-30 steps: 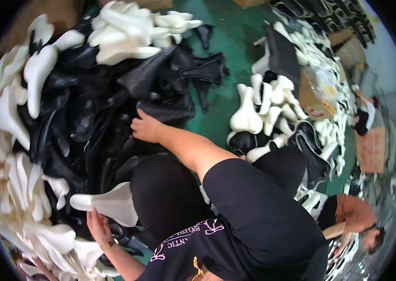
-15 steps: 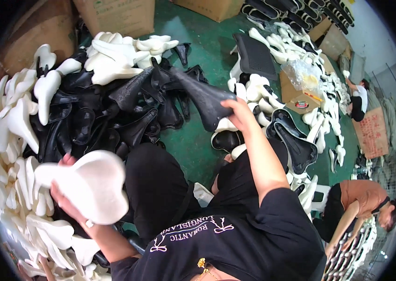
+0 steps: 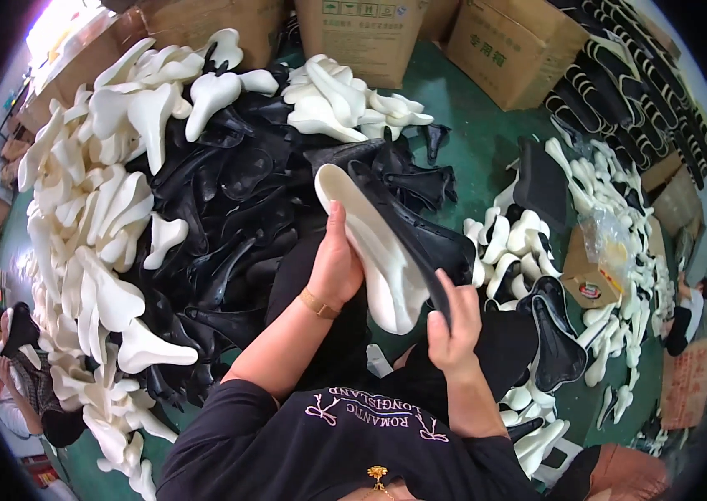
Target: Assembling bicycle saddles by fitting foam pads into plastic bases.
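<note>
A white saddle-shaped foam pad (image 3: 374, 250) and a black saddle cover (image 3: 416, 234) sit pressed together at the picture's centre, above the person's lap. The left hand (image 3: 335, 267) grips the pad from nine o'clock; the right hand (image 3: 452, 330) is clamped on the cover's wide end at five o'clock. At ten o'clock lies a heap of black covers (image 3: 228, 200), ringed by white pads (image 3: 103, 225). Cardboard boxes (image 3: 370, 33) stand at twelve on the green floor (image 3: 478, 142).

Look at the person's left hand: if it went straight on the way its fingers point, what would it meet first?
The left hand, holding the white saddle pad, points up and away. Past that, it would probably meet the pile of black saddle shells first; depth is hard to judge.
</note>
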Available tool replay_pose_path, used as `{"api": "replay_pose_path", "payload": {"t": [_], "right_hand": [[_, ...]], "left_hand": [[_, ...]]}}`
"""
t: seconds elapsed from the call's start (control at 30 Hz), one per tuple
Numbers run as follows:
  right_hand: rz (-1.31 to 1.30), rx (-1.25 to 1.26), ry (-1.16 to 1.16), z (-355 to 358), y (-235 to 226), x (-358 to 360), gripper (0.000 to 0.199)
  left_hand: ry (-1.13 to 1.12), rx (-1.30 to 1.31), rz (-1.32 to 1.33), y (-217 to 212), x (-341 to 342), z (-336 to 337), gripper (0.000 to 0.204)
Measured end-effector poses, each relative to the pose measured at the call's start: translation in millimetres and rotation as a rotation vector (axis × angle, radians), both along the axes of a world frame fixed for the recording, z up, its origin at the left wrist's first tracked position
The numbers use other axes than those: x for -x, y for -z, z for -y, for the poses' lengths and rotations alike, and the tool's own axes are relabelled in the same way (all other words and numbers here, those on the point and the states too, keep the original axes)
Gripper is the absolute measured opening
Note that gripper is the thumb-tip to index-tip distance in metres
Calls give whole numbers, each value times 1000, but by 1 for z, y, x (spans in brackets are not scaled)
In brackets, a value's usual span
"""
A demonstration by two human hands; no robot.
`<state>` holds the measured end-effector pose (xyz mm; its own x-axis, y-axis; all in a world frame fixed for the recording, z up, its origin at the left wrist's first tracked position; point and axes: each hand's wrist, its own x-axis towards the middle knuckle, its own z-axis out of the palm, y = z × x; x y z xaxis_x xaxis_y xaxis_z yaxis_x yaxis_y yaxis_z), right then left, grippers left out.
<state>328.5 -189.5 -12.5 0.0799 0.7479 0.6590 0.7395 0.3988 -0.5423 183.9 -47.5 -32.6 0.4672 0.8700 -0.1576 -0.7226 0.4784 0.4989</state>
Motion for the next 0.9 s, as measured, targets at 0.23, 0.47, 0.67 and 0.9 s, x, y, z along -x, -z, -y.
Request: {"api": "replay_pose_path", "payload": {"t": [0.23,0.47,0.67,0.9], "right_hand": [[210,-49,-94,-9,11,14,48],[219,-69,-113,-17,12,23,47],[288,-55,-83,-22,6,34,48],[271,-82,-101,-32,10,48,52]], "left_hand": [[4,3,27,0,4,1,57],[-2,41,42,-3,10,0,59],[-37,37,113,9,8,-3,63],[91,151,144,-1,17,-1,44]]}}
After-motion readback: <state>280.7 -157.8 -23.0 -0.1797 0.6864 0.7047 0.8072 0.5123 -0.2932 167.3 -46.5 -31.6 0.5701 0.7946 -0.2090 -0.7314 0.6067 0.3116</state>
